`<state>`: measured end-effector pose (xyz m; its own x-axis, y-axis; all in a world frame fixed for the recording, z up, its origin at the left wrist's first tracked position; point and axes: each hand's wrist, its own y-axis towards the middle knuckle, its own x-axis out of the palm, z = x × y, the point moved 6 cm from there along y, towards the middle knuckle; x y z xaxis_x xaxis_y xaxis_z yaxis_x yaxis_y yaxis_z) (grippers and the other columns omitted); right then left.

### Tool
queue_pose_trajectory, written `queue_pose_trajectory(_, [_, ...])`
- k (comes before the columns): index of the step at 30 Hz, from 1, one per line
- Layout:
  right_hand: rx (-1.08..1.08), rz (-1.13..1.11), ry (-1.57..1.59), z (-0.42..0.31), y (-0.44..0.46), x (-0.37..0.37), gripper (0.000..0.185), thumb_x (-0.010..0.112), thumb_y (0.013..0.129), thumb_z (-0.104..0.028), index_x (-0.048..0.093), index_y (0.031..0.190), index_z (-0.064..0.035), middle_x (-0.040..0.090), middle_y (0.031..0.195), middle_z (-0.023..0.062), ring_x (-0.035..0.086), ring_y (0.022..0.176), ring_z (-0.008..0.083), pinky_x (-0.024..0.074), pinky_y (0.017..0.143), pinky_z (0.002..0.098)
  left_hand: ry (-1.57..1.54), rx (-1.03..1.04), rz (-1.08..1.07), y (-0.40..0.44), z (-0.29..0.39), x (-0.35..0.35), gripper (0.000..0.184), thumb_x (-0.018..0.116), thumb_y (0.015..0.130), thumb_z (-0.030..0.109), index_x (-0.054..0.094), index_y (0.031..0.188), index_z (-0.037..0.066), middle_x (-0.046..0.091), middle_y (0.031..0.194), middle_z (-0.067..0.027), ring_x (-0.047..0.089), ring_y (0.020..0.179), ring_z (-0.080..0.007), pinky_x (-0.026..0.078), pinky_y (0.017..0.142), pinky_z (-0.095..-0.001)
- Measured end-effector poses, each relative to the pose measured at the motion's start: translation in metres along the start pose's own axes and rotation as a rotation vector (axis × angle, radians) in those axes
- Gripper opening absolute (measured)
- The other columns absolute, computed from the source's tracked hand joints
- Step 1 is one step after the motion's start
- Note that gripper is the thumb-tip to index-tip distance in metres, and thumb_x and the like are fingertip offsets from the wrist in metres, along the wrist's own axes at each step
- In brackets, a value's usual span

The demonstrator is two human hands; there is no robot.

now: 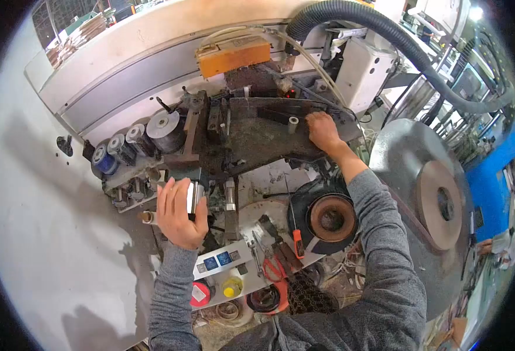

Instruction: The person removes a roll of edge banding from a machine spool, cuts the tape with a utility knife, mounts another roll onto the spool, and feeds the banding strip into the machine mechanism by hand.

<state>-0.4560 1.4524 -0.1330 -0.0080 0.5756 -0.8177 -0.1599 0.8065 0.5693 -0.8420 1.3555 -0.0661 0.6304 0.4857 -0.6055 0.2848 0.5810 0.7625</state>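
Note:
My left hand point(180, 214) is wrapped round a shiny metal part point(196, 198) below a dark block on the machine, with the thumb on its right side. My right hand point(324, 132) is closed at the right end of a dark, dusty metal plate point(260, 137). Its fingers are curled downward, and whatever they hold is hidden. Just left of that hand a small pale roller point(293, 124) stands up from the plate. Below the plate sits a brown roll point(332, 217) on a black round holder.
Several rollers point(165, 126) stand at the left. A screwdriver point(298, 243), red-handled pliers point(274, 269) and a yellow-capped bottle point(231, 287) lie or stand near my body. At the right is a large disc point(409, 152) bearing a brown roll; a black hose point(380, 26) arches overhead.

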Motion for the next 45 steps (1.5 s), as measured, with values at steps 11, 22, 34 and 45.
queue_pose_trajectory(11, [0.186, -0.219, 0.13, 0.002, -0.009, -0.018, 0.017, 0.058, 0.07, -0.005, 0.058, 0.087, -0.0034, 0.056, 0.085, 0.0122, 0.054, 0.091, 0.0315, 0.0452, 0.079, 0.0384, 0.014, -0.007, -0.07, 0.0, -0.003, 0.003, 0.04, 0.057, 0.08, 0.025, 0.056, 0.109, -0.002, 0.06, 0.102, -0.0177, 0.054, 0.103, -0.0403, 0.036, 0.094, -0.0525])
queue_pose_trajectory(22, [0.012, -0.161, 0.256, -0.021, 0.033, -0.009, 0.02, 0.055, 0.07, -0.002, 0.058, 0.089, -0.0014, 0.057, 0.085, 0.016, 0.055, 0.088, 0.0361, 0.0455, 0.078, 0.0432, 0.001, -0.044, -0.073, 0.001, -0.007, 0.003, 0.038, 0.058, 0.08, 0.03, 0.06, 0.103, 0.0, 0.062, 0.1, -0.0147, 0.055, 0.102, -0.0368, 0.039, 0.092, -0.0516])
queue_pose_trajectory(34, [0.046, -0.165, 0.221, -0.009, 0.018, -0.018, 0.009, 0.053, 0.079, -0.004, 0.058, 0.086, -0.0013, 0.056, 0.079, 0.0201, 0.055, 0.078, 0.0405, 0.0446, 0.067, 0.045, -0.136, -0.06, 0.112, -0.003, -0.015, -0.001, 0.033, 0.06, 0.078, 0.028, 0.063, 0.097, 0.001, 0.063, 0.07, -0.0091, 0.062, 0.066, -0.0228, 0.051, 0.065, -0.0351])
queue_pose_trajectory(45, [-0.234, -0.188, 0.096, -0.134, 0.089, 0.03, 0.026, 0.054, 0.081, -0.007, 0.053, 0.107, -0.0046, 0.06, 0.085, 0.0178, 0.059, 0.074, 0.0358, 0.0479, 0.063, 0.0416, -0.191, -0.057, 0.23, -0.014, -0.026, -0.006, 0.036, 0.062, 0.081, 0.03, 0.062, 0.1, 0.0, 0.059, 0.063, -0.0033, 0.055, 0.054, -0.0152, 0.044, 0.053, -0.0278])
